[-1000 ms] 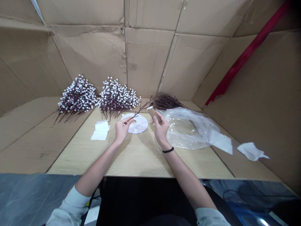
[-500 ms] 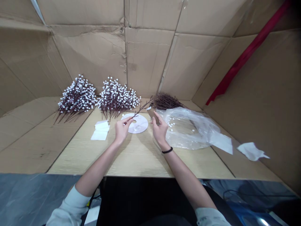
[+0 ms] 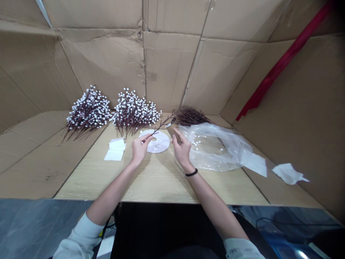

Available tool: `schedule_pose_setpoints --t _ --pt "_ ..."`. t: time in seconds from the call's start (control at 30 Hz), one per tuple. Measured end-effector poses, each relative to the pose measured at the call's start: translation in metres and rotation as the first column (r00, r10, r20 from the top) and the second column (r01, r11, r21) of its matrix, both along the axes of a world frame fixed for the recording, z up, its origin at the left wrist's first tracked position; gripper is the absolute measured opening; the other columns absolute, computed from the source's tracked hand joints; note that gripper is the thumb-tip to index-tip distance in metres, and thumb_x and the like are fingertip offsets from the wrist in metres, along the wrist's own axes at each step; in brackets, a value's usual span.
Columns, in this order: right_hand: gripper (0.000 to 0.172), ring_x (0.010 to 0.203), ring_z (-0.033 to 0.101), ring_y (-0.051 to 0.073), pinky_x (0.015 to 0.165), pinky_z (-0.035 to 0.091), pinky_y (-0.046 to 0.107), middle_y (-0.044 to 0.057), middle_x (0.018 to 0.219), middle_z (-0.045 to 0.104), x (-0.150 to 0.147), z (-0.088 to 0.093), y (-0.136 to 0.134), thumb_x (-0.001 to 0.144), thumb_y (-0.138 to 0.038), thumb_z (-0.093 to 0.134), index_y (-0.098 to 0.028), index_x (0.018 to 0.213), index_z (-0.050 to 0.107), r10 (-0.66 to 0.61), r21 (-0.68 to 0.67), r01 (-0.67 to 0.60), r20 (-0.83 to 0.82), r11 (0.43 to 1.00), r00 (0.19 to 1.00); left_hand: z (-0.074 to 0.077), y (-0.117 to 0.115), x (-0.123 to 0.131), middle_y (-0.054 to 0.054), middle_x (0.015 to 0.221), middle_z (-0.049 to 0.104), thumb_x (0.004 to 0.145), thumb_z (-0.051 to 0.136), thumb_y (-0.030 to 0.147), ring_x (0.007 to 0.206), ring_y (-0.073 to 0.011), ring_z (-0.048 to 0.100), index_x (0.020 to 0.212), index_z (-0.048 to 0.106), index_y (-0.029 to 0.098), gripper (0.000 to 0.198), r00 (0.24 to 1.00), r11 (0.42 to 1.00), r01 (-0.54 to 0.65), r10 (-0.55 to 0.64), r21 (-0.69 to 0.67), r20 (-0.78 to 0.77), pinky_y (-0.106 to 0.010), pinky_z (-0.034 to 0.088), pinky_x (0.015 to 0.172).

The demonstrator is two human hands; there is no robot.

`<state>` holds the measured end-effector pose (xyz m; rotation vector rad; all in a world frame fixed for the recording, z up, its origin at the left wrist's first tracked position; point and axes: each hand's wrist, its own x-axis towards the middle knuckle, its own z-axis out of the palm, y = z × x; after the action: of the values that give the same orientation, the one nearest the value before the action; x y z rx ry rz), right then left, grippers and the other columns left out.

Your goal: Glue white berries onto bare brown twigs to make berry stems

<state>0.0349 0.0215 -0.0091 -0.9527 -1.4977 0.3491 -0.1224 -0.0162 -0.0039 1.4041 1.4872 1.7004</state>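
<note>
Drawing back now, the right hand [image 3: 182, 151] opens its fingers on nothing, a brown strip [image 3: 174, 133] at 11 o'clock, while the left hand [image 3: 139, 149] pinches a berry stem [image 3: 161, 126].

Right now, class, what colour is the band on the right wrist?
The band is black; head view.

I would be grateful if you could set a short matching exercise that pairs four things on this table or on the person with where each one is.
Things:
1. Clear plastic bag
2. White paper disc
3. White paper sheets
4. Black wristband

Places:
A. Left of the disc
B. Between the left hand and right hand
C. Around the right wrist
D. Right of the right hand

Pairs: 1-D, 2-B, 3-A, 4-C
</note>
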Motion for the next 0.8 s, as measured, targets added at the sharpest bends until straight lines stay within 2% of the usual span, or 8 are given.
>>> schedule_pose_setpoints --t 0.17,0.47,0.8 --pt "0.032 0.091 0.062 0.018 0.081 0.050 0.035 0.008 0.106 0.065 0.0005 -0.0024 0.0028 0.079 -0.025 0.048 -0.019 0.107 0.061 -0.020 -0.009 0.020 0.004 1.000 1.000 -0.0009 0.0006 -0.0002 -0.008 0.100 0.066 0.074 0.057 0.033 0.097 -0.0199 0.060 0.096 0.067 0.014 0.030 1.000 1.000 -0.010 0.009 0.019 0.009 -0.033 0.041 0.091" --pt "0.034 0.094 0.060 0.018 0.076 0.051 0.032 0.008 0.110 0.062 0.0017 -0.0006 0.0026 0.082 -0.026 0.045 -0.021 0.113 0.057 -0.090 0.061 0.091 -0.011 0.994 0.996 -0.0017 0.0004 0.0001 -0.007 0.100 0.066 0.074 0.057 0.033 0.098 -0.0202 0.059 0.094 0.067 0.015 0.029 1.000 1.000 0.003 -0.002 0.017 -0.004 -0.033 0.040 0.091" --pt "0.033 0.098 0.058 0.018 0.085 0.046 0.036 0.007 0.110 0.063 0.0027 0.0045 -0.0012 0.084 -0.024 0.042 -0.021 0.114 0.056 -0.123 0.144 0.110 0.083 0.983 0.989 -0.0004 0.0001 0.0003 -0.007 0.100 0.067 0.073 0.057 0.033 0.098 -0.0205 0.059 0.092 0.068 0.016 0.027 1.000 1.000 0.027 -0.027 0.002 -0.012 -0.034 0.040 0.091"
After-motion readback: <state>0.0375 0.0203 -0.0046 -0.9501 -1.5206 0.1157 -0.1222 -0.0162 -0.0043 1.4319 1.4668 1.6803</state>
